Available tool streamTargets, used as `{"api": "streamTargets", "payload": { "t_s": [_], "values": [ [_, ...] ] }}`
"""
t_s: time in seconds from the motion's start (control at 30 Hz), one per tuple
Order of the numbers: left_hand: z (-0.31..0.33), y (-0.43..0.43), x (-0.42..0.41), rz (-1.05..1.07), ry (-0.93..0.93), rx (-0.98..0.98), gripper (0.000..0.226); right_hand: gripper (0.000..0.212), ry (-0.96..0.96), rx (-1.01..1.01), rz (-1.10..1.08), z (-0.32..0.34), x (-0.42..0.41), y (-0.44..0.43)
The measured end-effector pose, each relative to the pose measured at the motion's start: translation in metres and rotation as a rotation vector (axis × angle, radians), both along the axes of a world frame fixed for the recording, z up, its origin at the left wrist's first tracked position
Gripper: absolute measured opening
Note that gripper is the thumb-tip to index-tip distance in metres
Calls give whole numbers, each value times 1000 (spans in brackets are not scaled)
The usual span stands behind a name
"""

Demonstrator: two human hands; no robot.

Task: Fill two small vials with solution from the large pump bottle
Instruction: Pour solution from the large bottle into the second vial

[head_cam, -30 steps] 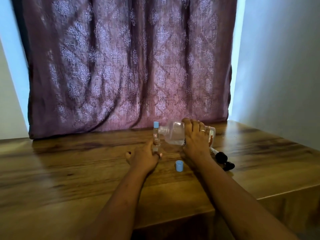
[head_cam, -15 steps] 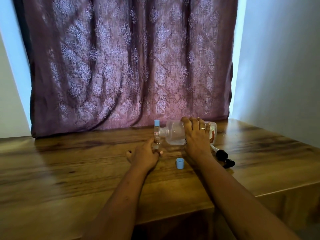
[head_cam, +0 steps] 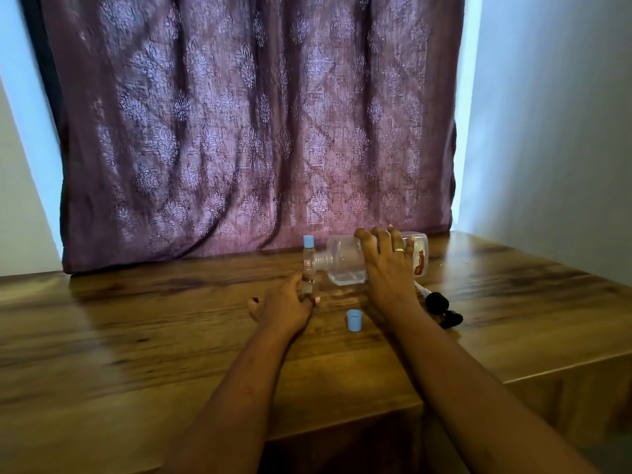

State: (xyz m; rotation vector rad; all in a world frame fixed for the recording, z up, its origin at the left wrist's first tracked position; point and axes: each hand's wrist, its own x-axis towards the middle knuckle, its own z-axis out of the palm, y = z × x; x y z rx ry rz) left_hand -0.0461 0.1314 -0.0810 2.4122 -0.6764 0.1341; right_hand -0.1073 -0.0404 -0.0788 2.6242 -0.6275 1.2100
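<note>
The right grip (head_cam: 388,265) clasped the large bottle (head_cam: 345,265) tipped sideways over the surface (head_cam: 171,336), mouth at the small vial (head_cam: 310,284) pinched by the left grip (head_cam: 284,307), and I feared a sudden gush would miss that narrow opening and spill.

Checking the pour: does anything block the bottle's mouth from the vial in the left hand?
Nothing visible does. The mouth of the bottle seems to meet the vial that the left hand holds; the capped vial stands just behind.
</note>
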Motion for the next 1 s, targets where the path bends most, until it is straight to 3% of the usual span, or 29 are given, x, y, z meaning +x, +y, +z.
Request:
{"api": "streamTargets", "payload": {
  "t_s": [0.6, 1.0],
  "values": [
    [-3, -1, 4, 4, -12, -9, 59, 91, -63, -22, 23, 4, 1, 1],
    [-15, -4, 21, -51, 74, -127, 65, 90, -97, -15, 67, 5, 1, 3]
  ]
}}
